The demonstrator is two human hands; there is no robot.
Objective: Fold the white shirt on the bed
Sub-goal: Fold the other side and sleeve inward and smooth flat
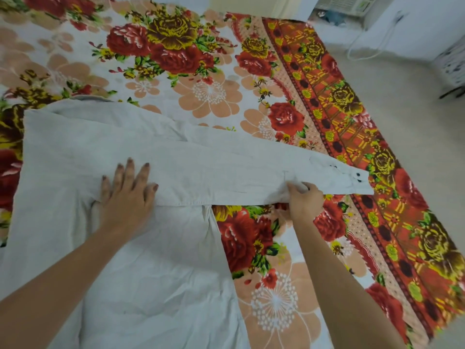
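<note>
the white shirt (151, 260) is lying spread across the near side of the bed (201, 71), its body running toward the person and one long sleeve (226, 172) stretching out to the right over the flowered sheet (276, 248). the left hand (128, 190) is pressing flat on the cloth where the sleeve is meeting the body, fingers straight and spread, holding nothing. the right hand (304, 200) is pinching the sleeve's lower edge between thumb and curled fingers, a little short of the cuff (352, 182), where two dark buttons (357, 175) are showing.

judging from this, the person is working on the sleeve fold, with the body folds not yet made, so the task is looking early. to do this step well, the left palm should be acting as an anchor at the shoulder so the body is not dragging or bunching; some wrinkles are showing just under that hand. the right hand should be lifting only enough to clear the sheet, carrying the sleeve back across the body in one sweep, and laying it flat with the cuff inside the shirt's outline. a light pull along the sleeve is likely helping the crease run straight; a hard tug is risking shifting the whole shirt.
</note>
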